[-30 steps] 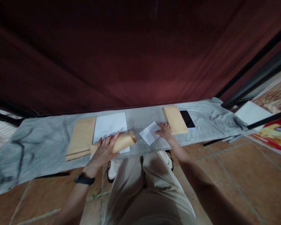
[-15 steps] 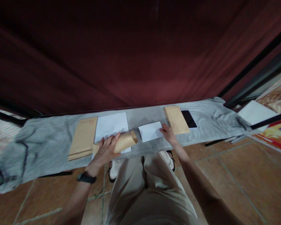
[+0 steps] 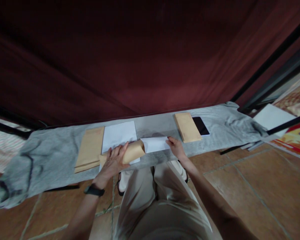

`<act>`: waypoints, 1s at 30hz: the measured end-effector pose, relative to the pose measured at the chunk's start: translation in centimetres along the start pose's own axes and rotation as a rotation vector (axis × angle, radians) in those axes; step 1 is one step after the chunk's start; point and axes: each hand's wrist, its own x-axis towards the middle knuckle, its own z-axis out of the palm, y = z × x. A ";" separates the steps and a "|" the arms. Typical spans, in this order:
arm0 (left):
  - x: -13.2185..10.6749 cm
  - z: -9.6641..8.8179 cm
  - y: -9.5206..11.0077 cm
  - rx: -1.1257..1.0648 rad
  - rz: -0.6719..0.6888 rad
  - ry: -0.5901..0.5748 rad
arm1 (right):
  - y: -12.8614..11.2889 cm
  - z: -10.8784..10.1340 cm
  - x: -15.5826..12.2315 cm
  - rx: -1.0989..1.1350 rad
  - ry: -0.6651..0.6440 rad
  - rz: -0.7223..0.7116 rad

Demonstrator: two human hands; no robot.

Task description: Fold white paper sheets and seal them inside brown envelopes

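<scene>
My left hand (image 3: 114, 162) grips a brown paper envelope (image 3: 134, 150), its fingers over the top and the mouth bulging open to the right. In my right hand (image 3: 175, 147) is a folded white sheet of paper (image 3: 156, 144), pinched at its right end. The sheet's left end is at the envelope's mouth; how far inside it reaches I cannot tell. Beneath and behind the envelope lie white paper sheets (image 3: 120, 132). Left of these is a stack of brown envelopes (image 3: 90, 145). Another brown envelope stack (image 3: 188, 127) lies beyond my right hand.
A dark phone or tablet (image 3: 201, 126) lies partly under the right envelope stack. Grey cloth (image 3: 50, 150) covers the long narrow bench. A dark red curtain (image 3: 150, 66) hangs behind it. Black metal bars (image 3: 272, 60) stand at the right, near a printed package (image 3: 296, 140).
My right hand has brought the folded sheet left and slightly down, to the envelope's mouth. My left hand keeps its hold on the envelope, nearly in place.
</scene>
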 end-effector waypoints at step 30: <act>0.4 -1.4 3.5 -0.057 0.070 0.144 | -3.3 3.6 -1.2 0.057 -0.164 0.034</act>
